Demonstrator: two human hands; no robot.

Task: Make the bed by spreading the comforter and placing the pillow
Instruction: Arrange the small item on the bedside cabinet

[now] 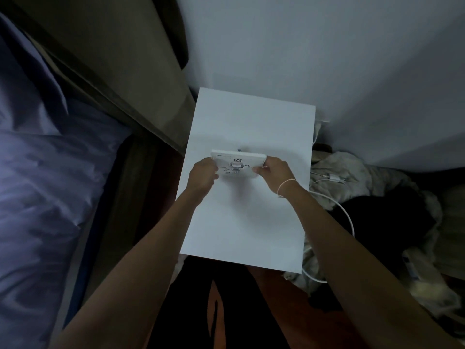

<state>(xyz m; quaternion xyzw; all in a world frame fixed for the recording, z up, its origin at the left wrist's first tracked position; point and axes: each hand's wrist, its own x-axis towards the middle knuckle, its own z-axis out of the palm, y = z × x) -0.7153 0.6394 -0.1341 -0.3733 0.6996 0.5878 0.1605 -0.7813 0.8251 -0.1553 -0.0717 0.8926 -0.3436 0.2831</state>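
I hold a small white book (237, 164) with a drawn figure on its cover just above a white bedside table (246, 222). My left hand (202, 176) grips its left edge and my right hand (273, 172), with a thin bracelet at the wrist, grips its right edge. On the left lies the bed with a blue-purple comforter (37, 197), rumpled, and a pillow (22, 79) of the same colour at the upper left. Both hands are well to the right of the bed.
A brown headboard (120, 71) rises between the bed and the table. The white wall (327, 59) stands behind the table. Right of the table lies a heap of light and dark cloth (364, 197) with a white cable (344, 215) across it.
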